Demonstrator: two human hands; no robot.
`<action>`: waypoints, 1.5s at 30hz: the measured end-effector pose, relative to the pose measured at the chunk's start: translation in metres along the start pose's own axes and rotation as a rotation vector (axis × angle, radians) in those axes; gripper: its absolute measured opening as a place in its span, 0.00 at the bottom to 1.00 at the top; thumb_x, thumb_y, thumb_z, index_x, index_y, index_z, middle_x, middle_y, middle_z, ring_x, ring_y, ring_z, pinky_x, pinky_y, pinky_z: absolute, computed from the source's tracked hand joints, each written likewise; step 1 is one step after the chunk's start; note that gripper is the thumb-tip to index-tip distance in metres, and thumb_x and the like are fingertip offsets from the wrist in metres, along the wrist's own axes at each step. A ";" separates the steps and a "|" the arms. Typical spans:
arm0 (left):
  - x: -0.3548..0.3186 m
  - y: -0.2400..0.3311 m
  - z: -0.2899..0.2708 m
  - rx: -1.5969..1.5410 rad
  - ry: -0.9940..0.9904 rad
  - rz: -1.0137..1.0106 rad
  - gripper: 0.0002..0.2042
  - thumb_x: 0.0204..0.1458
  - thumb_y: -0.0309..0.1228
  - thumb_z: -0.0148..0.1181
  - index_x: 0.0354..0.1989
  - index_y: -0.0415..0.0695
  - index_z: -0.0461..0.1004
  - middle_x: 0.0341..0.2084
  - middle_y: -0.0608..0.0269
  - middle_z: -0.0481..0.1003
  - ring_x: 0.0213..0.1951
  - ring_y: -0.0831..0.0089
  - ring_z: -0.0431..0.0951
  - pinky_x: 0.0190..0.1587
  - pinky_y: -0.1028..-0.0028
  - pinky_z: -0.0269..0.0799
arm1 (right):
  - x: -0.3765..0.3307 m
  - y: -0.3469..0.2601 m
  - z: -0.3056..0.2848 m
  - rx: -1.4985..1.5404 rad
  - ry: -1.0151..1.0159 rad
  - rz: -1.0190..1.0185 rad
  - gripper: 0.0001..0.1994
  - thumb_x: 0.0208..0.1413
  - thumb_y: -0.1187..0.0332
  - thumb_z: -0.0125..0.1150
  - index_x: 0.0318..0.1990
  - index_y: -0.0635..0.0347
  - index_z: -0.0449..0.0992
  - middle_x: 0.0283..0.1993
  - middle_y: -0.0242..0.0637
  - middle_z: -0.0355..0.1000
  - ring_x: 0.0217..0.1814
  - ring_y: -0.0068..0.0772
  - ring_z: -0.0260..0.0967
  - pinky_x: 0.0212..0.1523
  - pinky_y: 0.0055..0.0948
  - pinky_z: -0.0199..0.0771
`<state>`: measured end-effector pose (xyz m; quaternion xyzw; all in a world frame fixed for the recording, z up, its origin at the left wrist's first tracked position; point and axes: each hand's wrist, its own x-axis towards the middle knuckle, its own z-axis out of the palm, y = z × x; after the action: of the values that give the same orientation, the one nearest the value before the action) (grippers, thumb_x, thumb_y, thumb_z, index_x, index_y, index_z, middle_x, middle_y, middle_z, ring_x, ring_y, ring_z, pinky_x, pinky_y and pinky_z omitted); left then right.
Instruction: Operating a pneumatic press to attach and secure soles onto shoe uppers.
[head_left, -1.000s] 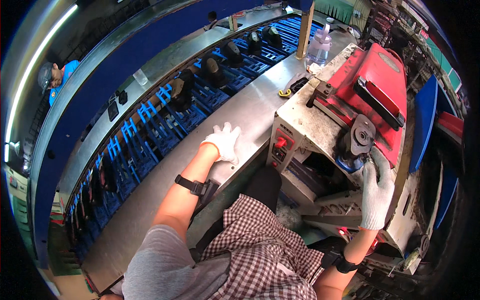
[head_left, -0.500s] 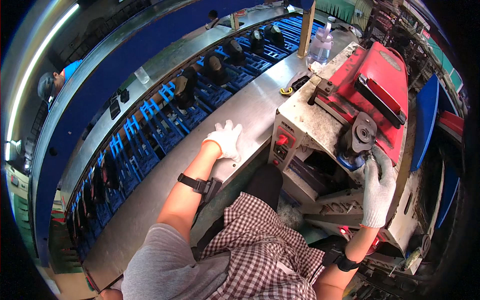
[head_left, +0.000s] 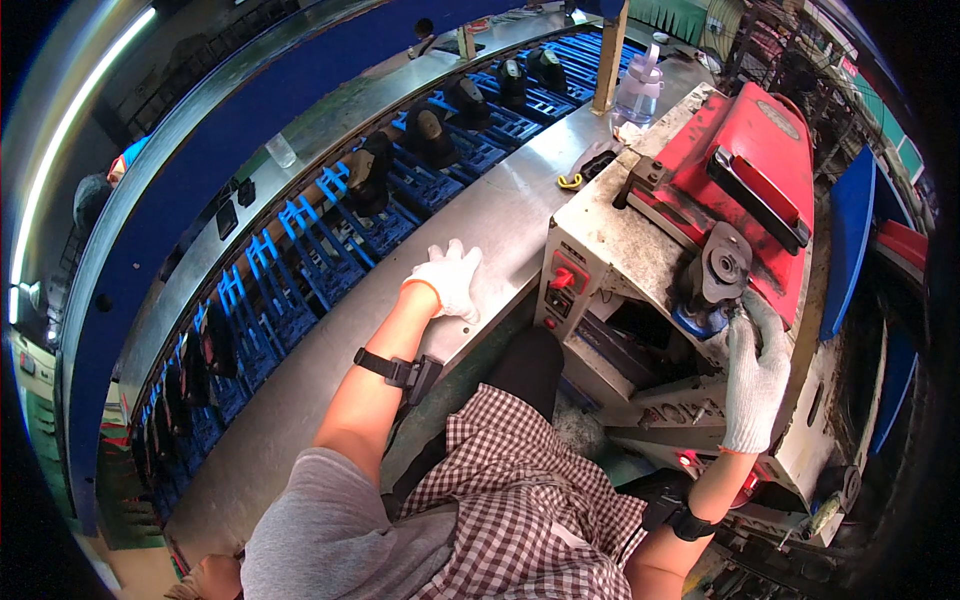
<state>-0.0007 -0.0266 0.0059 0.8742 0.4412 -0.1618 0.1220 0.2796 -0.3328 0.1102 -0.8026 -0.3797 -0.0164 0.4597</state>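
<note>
- Right at the front of the red-topped machine (head_left: pixel 745 170): right hand (head_left: pixel 752 372) in a white knit glove, fingers curled up against the dark round part (head_left: pixel 722 270) and the blue bit (head_left: pixel 700 320) under it. Can't tell whether actually pinching anything or just pressing there.
- Left of the machine: left hand (head_left: pixel 448 280), also gloved, resting flat with fingers loosely spread on the steel bench (head_left: pixel 300 390), holding nothing. Black strap on that forearm.
- On the machine's grey front panel: red knob (head_left: pixel 562 278), just right of the left hand.
- Beyond the machine's far left corner: clear plastic bottle (head_left: pixel 640 92) with a pale cap, standing upright on the bench beside a wooden post (head_left: pixel 610 55). Contents look clear, level too hard to read.
- Near that same corner: small yellow hook thing (head_left: pixel 570 181) lying on the bench.
- Further left of the machine, past the bench: conveyor of blue racks (head_left: pixel 300 250), several carrying dark shoe-shaped pieces (head_left: pixel 430 125), one per rack.
- On the ledge behind the racks: small clear cup (head_left: pixel 282 152), contents not readable.
</note>
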 end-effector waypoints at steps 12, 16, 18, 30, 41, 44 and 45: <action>-0.006 0.006 -0.010 0.016 -0.053 -0.013 0.60 0.33 0.44 0.79 0.80 0.49 0.51 0.76 0.41 0.50 0.74 0.36 0.54 0.73 0.52 0.63 | 0.000 0.001 0.000 0.018 0.014 -0.019 0.16 0.67 0.71 0.60 0.59 0.67 0.80 0.52 0.42 0.80 0.51 0.28 0.76 0.54 0.29 0.76; -0.006 0.006 -0.009 0.024 -0.032 -0.006 0.59 0.33 0.44 0.80 0.79 0.49 0.52 0.76 0.40 0.51 0.74 0.36 0.55 0.73 0.52 0.64 | 0.001 0.004 0.001 0.004 0.023 -0.038 0.15 0.67 0.71 0.60 0.58 0.67 0.80 0.51 0.40 0.80 0.50 0.25 0.75 0.52 0.27 0.76; -0.005 0.006 -0.009 0.024 -0.030 -0.007 0.59 0.33 0.44 0.80 0.79 0.48 0.52 0.75 0.40 0.51 0.73 0.36 0.55 0.72 0.52 0.64 | 0.001 0.006 0.001 0.014 0.020 -0.038 0.15 0.67 0.71 0.60 0.58 0.67 0.80 0.51 0.40 0.80 0.49 0.25 0.75 0.51 0.27 0.76; -0.006 0.006 -0.009 0.031 -0.016 -0.007 0.58 0.34 0.45 0.81 0.78 0.49 0.54 0.75 0.41 0.53 0.73 0.36 0.57 0.71 0.51 0.65 | 0.002 0.001 0.000 0.010 0.005 -0.012 0.17 0.67 0.70 0.59 0.59 0.67 0.79 0.51 0.42 0.80 0.51 0.28 0.75 0.55 0.29 0.76; -0.006 0.006 -0.009 0.027 -0.014 -0.002 0.59 0.33 0.45 0.80 0.78 0.48 0.54 0.74 0.41 0.54 0.72 0.37 0.58 0.71 0.51 0.66 | 0.003 -0.002 -0.001 0.026 -0.015 0.064 0.16 0.66 0.73 0.61 0.60 0.64 0.79 0.52 0.43 0.82 0.50 0.27 0.77 0.55 0.29 0.77; -0.002 0.002 -0.003 -0.029 0.014 0.003 0.56 0.32 0.43 0.82 0.75 0.52 0.58 0.76 0.40 0.52 0.75 0.33 0.53 0.70 0.41 0.64 | 0.003 -0.001 0.000 0.041 -0.001 0.052 0.16 0.66 0.73 0.61 0.60 0.64 0.79 0.52 0.44 0.82 0.49 0.27 0.78 0.54 0.29 0.77; -0.001 0.002 -0.003 -0.028 0.015 0.009 0.56 0.32 0.43 0.82 0.75 0.52 0.58 0.76 0.40 0.52 0.75 0.33 0.53 0.70 0.41 0.64 | 0.003 -0.001 -0.001 0.036 -0.007 0.035 0.16 0.66 0.73 0.61 0.60 0.64 0.79 0.52 0.43 0.82 0.49 0.27 0.78 0.54 0.30 0.77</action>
<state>0.0008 -0.0280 0.0089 0.8756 0.4404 -0.1487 0.1317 0.2815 -0.3320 0.1125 -0.8009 -0.3672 0.0012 0.4731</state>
